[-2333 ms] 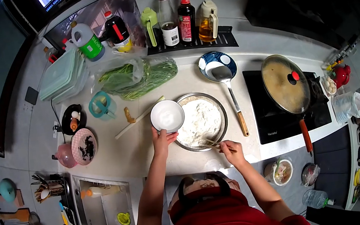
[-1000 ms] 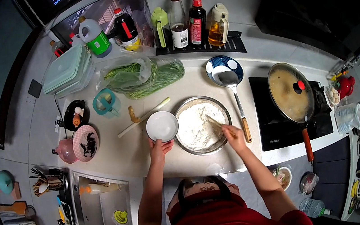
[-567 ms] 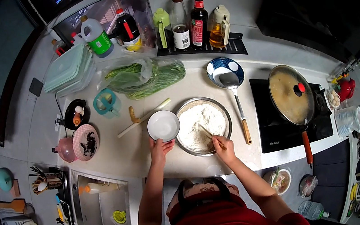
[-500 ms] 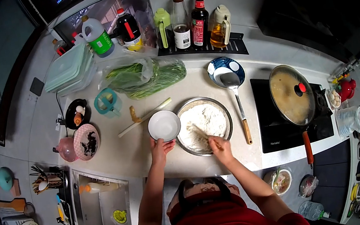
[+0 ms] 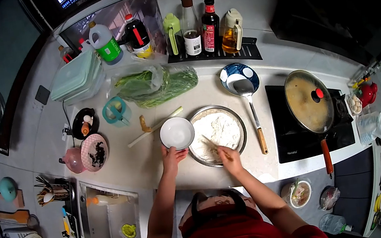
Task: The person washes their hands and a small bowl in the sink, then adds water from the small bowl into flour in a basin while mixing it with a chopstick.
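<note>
My left hand [image 5: 172,158] grips the lower edge of a white bowl [image 5: 177,133], which is tilted toward the camera at the left rim of a steel basin. White flour [image 5: 221,129] fills much of the steel basin [image 5: 243,145]. Closed around wooden chopsticks [image 5: 211,142], my right hand [image 5: 229,158] is over the basin's lower rim, and the chopstick tips are in the flour. Behind the white bowl lie a green onion stalk [image 5: 153,127] and a piece of ginger [image 5: 144,123].
A blue patterned bowl [image 5: 230,74] holds a spatula [image 5: 256,120]. To the right, a lidded pan [image 5: 304,108] sits on the black cooktop [image 5: 296,153]. Bagged greens [image 5: 162,84] lie at the back, below several bottles. A pink plate [image 5: 94,152] and a sink [image 5: 113,225] are at the left.
My right hand has moved left and down along the basin, and the chopsticks have shifted through the flour. The white bowl stays in my left hand beside the basin. The camera view has shifted slightly.
</note>
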`<action>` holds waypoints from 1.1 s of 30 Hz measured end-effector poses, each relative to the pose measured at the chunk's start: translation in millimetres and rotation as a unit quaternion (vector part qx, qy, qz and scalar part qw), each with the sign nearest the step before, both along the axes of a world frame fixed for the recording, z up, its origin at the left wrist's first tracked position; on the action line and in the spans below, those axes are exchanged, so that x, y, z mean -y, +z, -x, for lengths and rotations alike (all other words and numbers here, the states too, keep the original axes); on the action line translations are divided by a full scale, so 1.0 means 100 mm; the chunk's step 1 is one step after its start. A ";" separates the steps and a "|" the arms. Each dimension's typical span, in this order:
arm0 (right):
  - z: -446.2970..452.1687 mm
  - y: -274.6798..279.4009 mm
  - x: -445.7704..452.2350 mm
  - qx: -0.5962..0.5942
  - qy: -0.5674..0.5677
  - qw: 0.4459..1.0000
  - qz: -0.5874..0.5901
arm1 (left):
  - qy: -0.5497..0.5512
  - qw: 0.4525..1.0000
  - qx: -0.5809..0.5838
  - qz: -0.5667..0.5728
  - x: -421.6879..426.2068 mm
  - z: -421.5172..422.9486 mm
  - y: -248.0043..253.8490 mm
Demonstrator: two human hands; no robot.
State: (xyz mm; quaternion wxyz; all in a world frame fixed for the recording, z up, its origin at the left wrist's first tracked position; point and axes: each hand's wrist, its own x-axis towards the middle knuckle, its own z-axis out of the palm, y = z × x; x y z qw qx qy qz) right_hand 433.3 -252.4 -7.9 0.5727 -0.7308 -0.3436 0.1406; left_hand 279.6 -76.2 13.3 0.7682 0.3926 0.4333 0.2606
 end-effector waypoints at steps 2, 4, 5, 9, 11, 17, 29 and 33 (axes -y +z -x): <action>-0.11 0.18 0.15 0.010 -0.028 0.999 0.041 | 0.005 1.000 0.005 -0.012 0.02 -0.05 0.04; -0.19 0.22 0.25 0.000 -0.056 0.996 0.062 | 0.007 0.999 0.006 -0.036 0.02 -0.11 0.07; -0.22 0.20 0.27 -0.015 -0.063 0.996 0.054 | 0.011 0.999 0.002 -0.036 0.02 -0.14 0.07; -0.19 0.05 0.28 -0.018 -0.073 0.997 0.019 | 0.027 0.998 -0.011 -0.052 0.01 -0.28 0.13; -0.16 0.05 0.30 -0.054 -0.073 0.996 0.014 | 0.026 0.998 -0.017 -0.060 0.00 -0.32 0.17; -0.19 0.16 0.24 -0.081 -0.057 0.995 -0.002 | 0.020 0.996 0.002 -0.089 0.01 -0.39 0.25; -0.34 0.02 0.01 0.139 0.153 0.978 0.038 | 0.019 0.999 0.039 -0.013 -0.05 -0.35 0.10; -0.27 0.29 0.25 0.135 0.228 0.964 0.028 | 0.035 0.999 0.035 0.019 -0.07 -0.21 -0.02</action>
